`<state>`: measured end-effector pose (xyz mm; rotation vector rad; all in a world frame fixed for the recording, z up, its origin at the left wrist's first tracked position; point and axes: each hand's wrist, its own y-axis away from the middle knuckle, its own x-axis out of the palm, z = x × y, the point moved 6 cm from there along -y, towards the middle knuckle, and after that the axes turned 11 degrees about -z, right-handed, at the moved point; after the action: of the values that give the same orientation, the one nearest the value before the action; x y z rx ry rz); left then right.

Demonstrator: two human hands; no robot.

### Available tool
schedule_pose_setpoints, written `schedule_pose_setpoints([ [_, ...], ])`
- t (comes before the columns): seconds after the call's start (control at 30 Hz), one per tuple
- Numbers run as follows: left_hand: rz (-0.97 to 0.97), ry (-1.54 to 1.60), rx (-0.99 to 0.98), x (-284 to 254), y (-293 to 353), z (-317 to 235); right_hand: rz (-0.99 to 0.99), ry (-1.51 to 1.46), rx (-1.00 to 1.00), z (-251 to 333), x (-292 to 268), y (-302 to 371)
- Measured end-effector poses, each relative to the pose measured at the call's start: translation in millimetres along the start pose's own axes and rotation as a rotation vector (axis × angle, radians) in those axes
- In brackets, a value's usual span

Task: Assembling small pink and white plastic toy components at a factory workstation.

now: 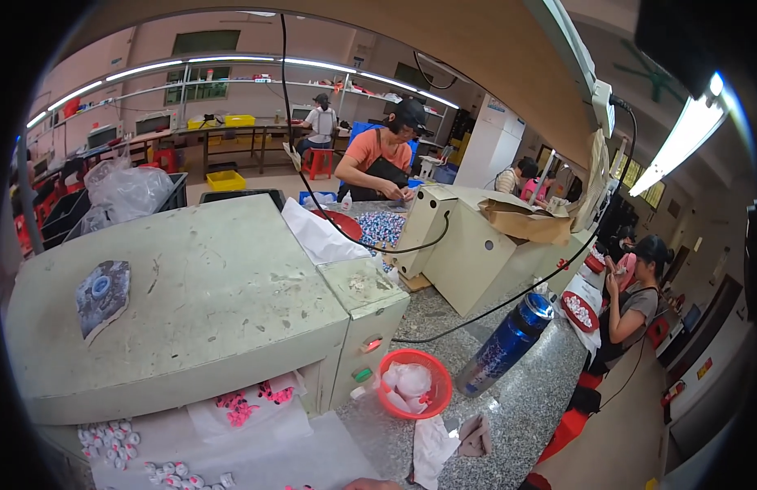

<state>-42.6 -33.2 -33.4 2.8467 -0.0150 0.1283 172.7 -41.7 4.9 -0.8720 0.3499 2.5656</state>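
At the lower edge, only a sliver of a hand, seemingly my right hand (372,484), comes into view. Its fingers are mostly cut off, so I cannot tell what they hold. My left hand is out of the picture. Nearby, a white sheet (333,445) lies in front of the machine's opening. Small white rounded pieces with dark markings (178,474) are scattered on it at the left. Bright pink small pieces (239,408) rest on a white cloth (211,425) at the mouth of the opening.
A large pale-green machine (174,286) with red and green buttons fills the left. On the speckled counter (509,425) stand a red plastic basket (439,406) with white bundles and a blue flask (506,345). A black cable (509,302) crosses behind. Co-workers (378,159) work farther off.
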Motion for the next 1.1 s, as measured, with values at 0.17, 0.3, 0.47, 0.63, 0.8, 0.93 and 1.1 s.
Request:
schedule_pose_setpoints([
  [0.17, -0.013, 0.016, -0.002, -0.3, -3.0, -0.4, -0.046, 0.047, -0.009, 0.8, -2.5, -3.0],
  [0.3, -0.01, -0.014, -0.001, -0.3, -3.4, 3.0, -0.058, 0.085, -0.026, 0.2, -6.0, -4.6],
  [0.47, -0.015, -0.033, -0.016, -0.3, -2.9, 5.5, -0.064, 0.135, -0.04, -1.5, -7.9, -4.7],
  [0.63, -0.021, 0.034, -0.054, 3.8, 0.2, -4.4, -0.066, 0.181, -0.057, -2.8, -8.3, -4.0],
  [0.8, -0.026, 0.034, -0.047, 2.2, 0.8, -2.8, -0.059, 0.218, -0.071, -4.3, -5.3, -1.3],
  [0.93, -0.019, -0.007, -0.044, 4.0, -0.9, -8.9, -0.049, 0.242, -0.081, -5.0, -1.4, 1.2],
  [1.1, -0.023, 0.002, -0.024, 2.5, -2.4, -2.6, -0.032, 0.257, -0.093, -8.7, 1.2, 0.0],
])
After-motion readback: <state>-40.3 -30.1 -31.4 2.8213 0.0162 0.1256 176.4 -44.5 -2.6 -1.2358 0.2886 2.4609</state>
